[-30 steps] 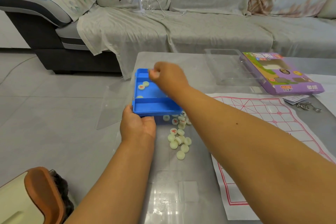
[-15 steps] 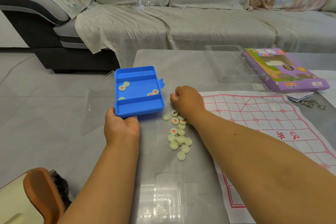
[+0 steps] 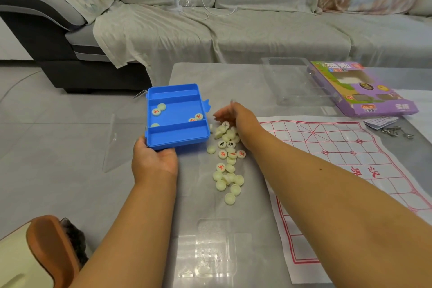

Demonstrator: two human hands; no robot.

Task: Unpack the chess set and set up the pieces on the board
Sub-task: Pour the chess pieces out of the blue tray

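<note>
1. Grey counter [image 3: 233,82] stands before a covered sofa [image 3: 257,30].
2. Paper board [image 3: 339,170] lies right of the pile.
3. Blue tray [image 3: 177,133], tilted, five pieces inside, is gripped at its near edge by the left hand [image 3: 154,161].
4. Right hand [image 3: 236,117] hovers loosely spread over the pale round pieces [image 3: 228,163].

Left hand [image 3: 154,161] grips blue tray [image 3: 177,116]; right hand [image 3: 236,117] apparently releases pieces [image 3: 228,159].

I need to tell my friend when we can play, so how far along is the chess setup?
Done: the red-lined paper board lies unfolded, and most round cream pieces sit piled on the table. In hand: the left hand holds the blue plastic tray, which keeps five pieces. Left: no piece is on the board.
</note>
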